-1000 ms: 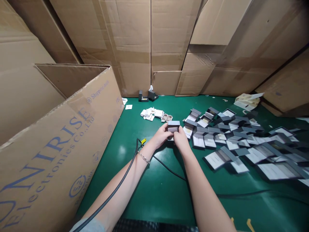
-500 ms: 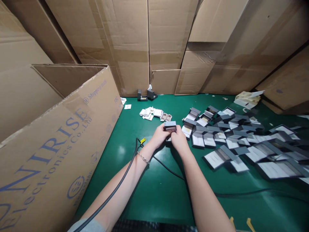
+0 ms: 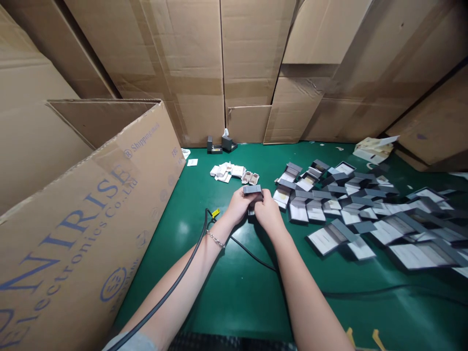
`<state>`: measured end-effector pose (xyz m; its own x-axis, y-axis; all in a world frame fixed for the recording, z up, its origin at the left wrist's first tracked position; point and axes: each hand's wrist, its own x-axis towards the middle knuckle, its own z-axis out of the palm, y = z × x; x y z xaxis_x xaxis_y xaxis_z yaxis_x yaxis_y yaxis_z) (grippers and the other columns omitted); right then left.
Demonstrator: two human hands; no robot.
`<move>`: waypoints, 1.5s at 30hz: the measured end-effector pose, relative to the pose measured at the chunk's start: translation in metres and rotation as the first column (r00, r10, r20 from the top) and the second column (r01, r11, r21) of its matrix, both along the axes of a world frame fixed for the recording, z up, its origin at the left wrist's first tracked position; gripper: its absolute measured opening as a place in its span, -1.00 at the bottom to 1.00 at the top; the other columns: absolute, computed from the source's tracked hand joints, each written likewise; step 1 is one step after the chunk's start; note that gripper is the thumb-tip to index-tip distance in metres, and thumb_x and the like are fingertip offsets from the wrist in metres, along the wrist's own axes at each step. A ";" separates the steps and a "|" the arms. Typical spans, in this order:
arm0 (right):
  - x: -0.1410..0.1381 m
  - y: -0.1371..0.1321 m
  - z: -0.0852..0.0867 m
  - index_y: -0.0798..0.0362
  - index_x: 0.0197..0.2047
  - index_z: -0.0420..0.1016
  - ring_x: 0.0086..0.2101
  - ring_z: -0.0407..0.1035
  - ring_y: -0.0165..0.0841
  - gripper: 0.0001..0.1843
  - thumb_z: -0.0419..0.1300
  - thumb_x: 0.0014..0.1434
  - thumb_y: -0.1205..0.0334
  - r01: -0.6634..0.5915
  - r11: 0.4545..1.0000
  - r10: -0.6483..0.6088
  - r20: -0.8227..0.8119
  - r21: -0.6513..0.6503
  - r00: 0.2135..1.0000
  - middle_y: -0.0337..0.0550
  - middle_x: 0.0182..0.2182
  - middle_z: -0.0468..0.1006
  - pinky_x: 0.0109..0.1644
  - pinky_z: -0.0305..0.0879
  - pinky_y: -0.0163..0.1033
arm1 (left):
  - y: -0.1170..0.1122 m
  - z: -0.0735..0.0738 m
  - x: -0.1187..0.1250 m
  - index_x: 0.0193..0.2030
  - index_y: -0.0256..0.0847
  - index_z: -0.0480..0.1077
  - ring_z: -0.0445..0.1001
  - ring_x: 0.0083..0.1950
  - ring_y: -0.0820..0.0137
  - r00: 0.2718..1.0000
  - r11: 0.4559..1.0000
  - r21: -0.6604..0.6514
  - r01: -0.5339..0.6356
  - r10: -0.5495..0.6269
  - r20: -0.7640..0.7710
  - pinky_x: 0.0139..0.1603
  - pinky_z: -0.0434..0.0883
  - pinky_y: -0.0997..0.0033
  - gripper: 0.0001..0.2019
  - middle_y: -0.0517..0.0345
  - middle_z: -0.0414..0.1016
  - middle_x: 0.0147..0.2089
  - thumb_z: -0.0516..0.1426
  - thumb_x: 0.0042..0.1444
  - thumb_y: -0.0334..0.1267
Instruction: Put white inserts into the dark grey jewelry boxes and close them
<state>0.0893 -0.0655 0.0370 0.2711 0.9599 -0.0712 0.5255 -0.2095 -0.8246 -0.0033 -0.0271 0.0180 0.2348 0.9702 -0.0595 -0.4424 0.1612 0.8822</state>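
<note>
the left hand (image 3: 239,205) and the right hand (image 3: 268,212) both hold tight to a small gray box (image 3: 252,191), one on each side, just over the green table (image 3: 234,302). a chain (image 3: 215,239) sits on the left wrist, and a black cord (image 3: 175,278) runs along that arm. to the right lies a big heap of open gray boxes (image 3: 351,204). ahead are white bits (image 3: 226,170). on the left, a brown carton (image 3: 91,214) says "unirise electronics co., ltd" and "shipping mark" in blue.

Open grey boxes (image 3: 299,210) lie scattered at 3 o'clock on the green bench (image 3: 234,302), white card inserts (image 3: 226,170) sit at 12 o'clock, a printed cardboard carton (image 3: 91,219) stands at 9 o'clock, and flattened cardboard sheets (image 3: 190,53) line the far edge.
</note>
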 end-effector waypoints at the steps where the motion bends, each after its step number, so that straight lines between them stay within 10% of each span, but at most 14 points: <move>1: 0.000 0.000 0.001 -0.02 -0.17 0.24 -0.33 0.32 -0.19 -0.69 -0.06 -0.04 0.33 -0.004 1.000 0.004 0.009 -0.001 1.000 -0.08 -0.35 0.43 -0.27 0.21 -0.16 | 0.000 0.001 -0.001 -0.37 -0.34 0.41 0.43 -0.30 0.42 1.000 1.000 0.003 -0.007 0.007 0.001 -0.14 0.31 0.37 -0.72 0.12 0.50 -0.36 0.31 -0.27 -0.30; 24: -0.003 0.004 0.004 0.07 -0.14 0.39 -0.19 0.32 -0.22 -0.63 0.02 0.04 0.06 0.116 0.981 -0.091 -0.158 0.156 0.983 -0.03 -0.18 0.46 -0.08 0.23 -0.15 | 0.000 -0.003 0.001 -0.28 -0.28 0.44 0.34 -0.33 0.46 0.986 0.999 0.040 -0.021 0.027 -0.164 -0.24 0.30 0.47 -0.76 0.16 0.47 -0.37 0.08 -0.15 -0.40; 45: 0.001 0.009 -0.004 0.02 -0.27 0.40 -0.23 0.32 -0.29 -0.69 -0.06 -0.07 0.26 0.055 0.992 -0.016 -0.319 0.115 0.948 -0.20 -0.30 0.49 -0.07 0.22 -0.19 | -0.005 0.003 0.002 -0.29 -0.27 0.41 0.37 -0.20 0.38 0.970 0.998 0.068 -0.006 0.022 -0.241 -0.06 0.31 0.37 -0.74 0.12 0.46 -0.31 0.05 -0.18 -0.46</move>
